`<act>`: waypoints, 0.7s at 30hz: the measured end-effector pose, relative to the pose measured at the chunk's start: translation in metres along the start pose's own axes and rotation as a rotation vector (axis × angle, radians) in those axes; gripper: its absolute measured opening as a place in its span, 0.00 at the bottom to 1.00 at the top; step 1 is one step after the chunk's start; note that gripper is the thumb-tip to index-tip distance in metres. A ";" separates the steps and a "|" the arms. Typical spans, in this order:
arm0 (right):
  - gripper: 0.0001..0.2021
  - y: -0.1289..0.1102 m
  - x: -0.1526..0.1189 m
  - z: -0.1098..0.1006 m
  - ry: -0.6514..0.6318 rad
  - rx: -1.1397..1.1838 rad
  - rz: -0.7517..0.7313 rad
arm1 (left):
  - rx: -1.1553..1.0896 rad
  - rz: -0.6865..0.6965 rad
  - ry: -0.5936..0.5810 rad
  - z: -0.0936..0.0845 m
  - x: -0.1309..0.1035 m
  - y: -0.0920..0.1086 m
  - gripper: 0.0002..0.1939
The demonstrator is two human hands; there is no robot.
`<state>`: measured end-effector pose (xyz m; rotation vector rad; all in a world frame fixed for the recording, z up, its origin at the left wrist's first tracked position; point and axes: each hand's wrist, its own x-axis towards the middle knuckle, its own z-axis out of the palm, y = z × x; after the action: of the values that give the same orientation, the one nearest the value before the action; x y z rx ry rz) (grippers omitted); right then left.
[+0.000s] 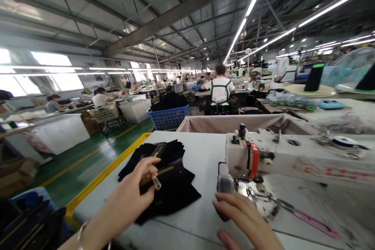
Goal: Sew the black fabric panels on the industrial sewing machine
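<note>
My left hand (143,181) is closed over a zipper, with its gold-coloured metal slider and pull tab (156,181) showing at the fingertips. The zipper lies on black fabric pieces (172,195), fanned out in a pile on the pale worktable (202,146). To the right, my right hand (243,218) hangs just in front of the needle end of a white sewing machine (281,152). Its fingers are apart and no object shows in them. Pink-handled thread snips (310,218) lie on the machine bed beside this hand.
A yellow-edged strip (96,179) runs along the table's left side. Beyond the table are a beige cloth-lined bin (211,124) and a blue basket (170,116) of black fabric. Black thread cones (315,78) stand at right. A person (220,91) sits ahead, facing away.
</note>
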<state>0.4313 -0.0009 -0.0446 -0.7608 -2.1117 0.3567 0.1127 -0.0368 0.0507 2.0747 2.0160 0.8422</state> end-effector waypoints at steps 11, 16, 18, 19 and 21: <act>0.07 -0.060 0.008 -0.028 -0.304 0.348 0.428 | -1.004 -0.223 -0.466 0.083 -0.061 0.071 0.17; 0.06 -0.058 -0.003 -0.042 -0.247 0.381 0.397 | -1.128 -0.340 -0.383 0.091 -0.065 0.082 0.19; 0.06 -0.060 -0.004 -0.045 -0.219 0.364 0.435 | -1.227 -0.385 -0.371 0.094 -0.067 0.087 0.21; 0.05 -0.062 -0.004 -0.047 -0.207 0.356 0.456 | -1.262 -0.409 -0.368 0.095 -0.068 0.089 0.20; 0.05 -0.065 -0.004 -0.049 -0.189 0.335 0.501 | -1.310 -0.460 -0.376 0.097 -0.069 0.091 0.17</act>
<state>0.4465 -0.0544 0.0142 -1.0788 -1.9340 1.0590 0.2418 -0.0840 -0.0086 0.8820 1.0717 1.0944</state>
